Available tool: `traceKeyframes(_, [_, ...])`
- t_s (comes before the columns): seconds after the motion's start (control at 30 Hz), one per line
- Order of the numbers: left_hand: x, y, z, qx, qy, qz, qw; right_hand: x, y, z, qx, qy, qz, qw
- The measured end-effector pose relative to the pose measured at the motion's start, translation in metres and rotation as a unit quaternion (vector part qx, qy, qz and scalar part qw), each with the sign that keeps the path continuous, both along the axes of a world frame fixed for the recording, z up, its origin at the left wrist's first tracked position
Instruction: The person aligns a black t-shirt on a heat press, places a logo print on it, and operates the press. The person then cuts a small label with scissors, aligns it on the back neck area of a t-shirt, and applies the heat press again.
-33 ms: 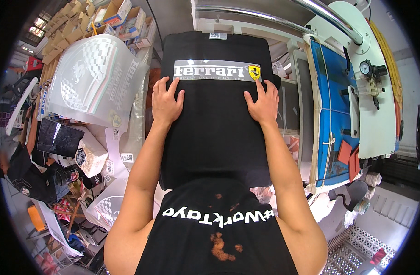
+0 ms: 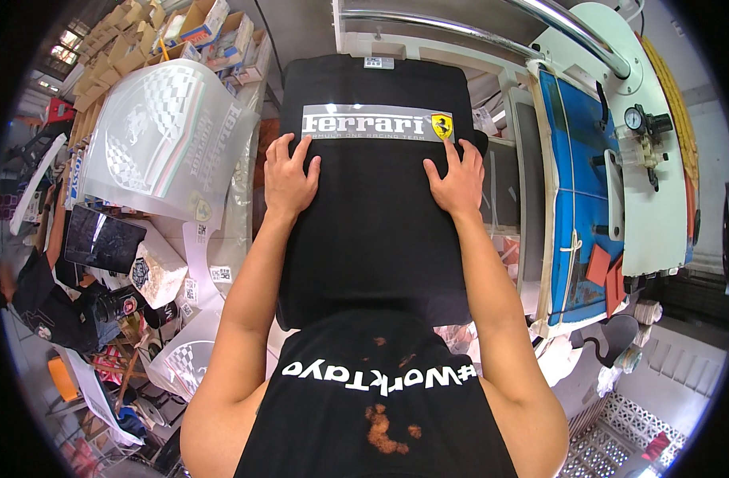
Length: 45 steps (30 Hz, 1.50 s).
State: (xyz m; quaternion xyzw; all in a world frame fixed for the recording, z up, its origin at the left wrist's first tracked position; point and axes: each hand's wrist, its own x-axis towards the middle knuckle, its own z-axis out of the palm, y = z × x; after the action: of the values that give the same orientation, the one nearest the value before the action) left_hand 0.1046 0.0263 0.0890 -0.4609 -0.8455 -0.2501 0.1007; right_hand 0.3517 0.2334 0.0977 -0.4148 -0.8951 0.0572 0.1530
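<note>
A black shirt (image 2: 372, 215) lies spread flat over the platen of a heat press. Across its upper part rests a clear transfer film (image 2: 364, 137) with white lettering and a yellow shield emblem at its right end. My left hand (image 2: 291, 177) lies on the shirt's left edge, fingers apart, a fingertip at the film's lower left corner. On the other side, my right hand (image 2: 457, 179) has its fingers spread, one fingertip at the film's lower right corner just under the emblem. Neither hand grips anything. A small white label (image 2: 379, 63) sits at the shirt's far edge.
To the right stands the press's blue upper plate (image 2: 575, 199), with a pressure gauge (image 2: 634, 118) beyond it. Printed transfer sheets (image 2: 161, 135) are stacked on the left, near a dark tablet-like panel (image 2: 103, 239). Cardboard boxes (image 2: 125, 40) fill the far left. A metal bar (image 2: 444, 32) crosses behind.
</note>
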Motion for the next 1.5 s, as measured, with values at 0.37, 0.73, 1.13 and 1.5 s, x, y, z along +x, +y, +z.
traceKeyframes(0.37, [0.003,0.002,0.005,-0.006,-0.001,0.002,1.0,0.0,-0.001,0.004,-0.004,-0.001,-0.001,1.0])
traceKeyframes(0.73, [0.001,0.002,0.004,-0.01,-0.003,0.007,1.0,0.0,0.001,0.0,-0.009,0.014,-0.003,1.0])
traceKeyframes(1.13, [-0.14,-0.018,-0.103,0.035,-0.504,0.231,0.831,0.0,0.072,-0.001,-0.415,0.244,-0.277,0.832])
traceKeyframes(1.5, [-0.143,-0.018,-0.096,0.512,-0.744,0.024,0.428,0.072,0.178,-0.122,-0.614,0.653,-0.027,0.442])
